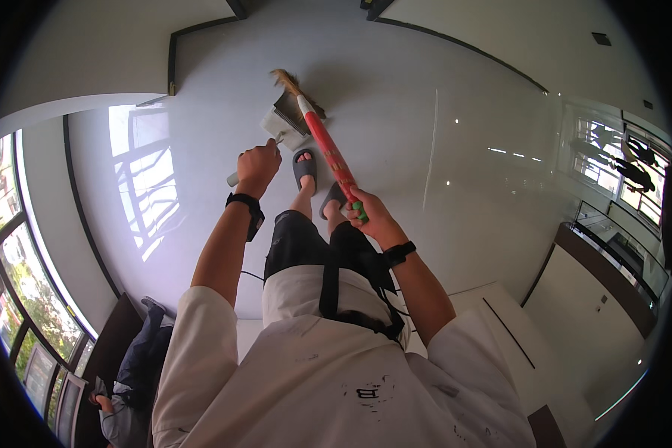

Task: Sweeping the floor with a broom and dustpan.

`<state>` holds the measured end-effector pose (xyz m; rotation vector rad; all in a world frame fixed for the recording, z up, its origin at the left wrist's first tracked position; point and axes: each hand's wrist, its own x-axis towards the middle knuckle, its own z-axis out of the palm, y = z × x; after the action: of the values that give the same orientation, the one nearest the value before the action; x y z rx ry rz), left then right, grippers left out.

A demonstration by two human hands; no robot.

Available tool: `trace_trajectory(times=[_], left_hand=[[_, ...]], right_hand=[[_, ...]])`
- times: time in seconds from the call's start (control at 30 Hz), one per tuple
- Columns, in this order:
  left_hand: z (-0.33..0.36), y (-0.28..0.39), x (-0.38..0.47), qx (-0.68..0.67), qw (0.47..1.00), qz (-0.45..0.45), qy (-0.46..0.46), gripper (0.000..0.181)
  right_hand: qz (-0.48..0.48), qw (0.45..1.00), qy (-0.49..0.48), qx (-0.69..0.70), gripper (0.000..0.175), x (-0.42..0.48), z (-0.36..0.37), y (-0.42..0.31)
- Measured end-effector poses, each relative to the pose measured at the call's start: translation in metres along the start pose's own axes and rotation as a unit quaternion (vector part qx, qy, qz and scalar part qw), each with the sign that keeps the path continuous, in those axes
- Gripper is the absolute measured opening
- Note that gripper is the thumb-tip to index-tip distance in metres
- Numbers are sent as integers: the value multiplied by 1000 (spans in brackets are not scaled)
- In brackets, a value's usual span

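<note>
My left hand is closed around the handle of a long-handled dustpan; the pan's pale body rests on the floor in front of my feet, with a dark toothed edge. In my right hand is a broom with a red handle and a green end. Its tan bristles lie over the far side of the dustpan, and partly hide the pan's opening. Whether anything lies in the pan cannot be seen.
Glossy grey floor spreads ahead, bordered by white walls with dark skirting. A person reclines on a dark seat at the lower left, near large windows. A glass railing stands on the right, and slippers are on my feet.
</note>
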<state>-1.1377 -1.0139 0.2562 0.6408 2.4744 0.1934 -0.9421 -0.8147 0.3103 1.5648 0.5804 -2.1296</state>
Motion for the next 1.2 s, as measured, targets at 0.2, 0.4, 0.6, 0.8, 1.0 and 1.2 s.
trace_trajectory(times=[0.2,0.4,0.6,0.8,1.0,1.2], left_hand=[[6,-8,-2,-11,1000,1,16,23],[4,-3,1,-9,1000,8,21,22],[5,-5,-2,-4,1000,18,25,22],[5,-10,-4,-12,1000,5,27,22],[5,-5,2,-6,1000,6,24,23],[2,-28,-17,-2,998,23,52,21]], right_hand=[[-55,992,27,-109,30,-54,-6,-8],[-88,972,87,-199,31,-15,1,10],[-16,1000,-6,-24,34,-9,-1,1],[-80,976,38,-198,28,-71,17,3],[-21,999,-29,-36,26,-14,3,6],[-79,977,29,-194,29,-64,-23,1]])
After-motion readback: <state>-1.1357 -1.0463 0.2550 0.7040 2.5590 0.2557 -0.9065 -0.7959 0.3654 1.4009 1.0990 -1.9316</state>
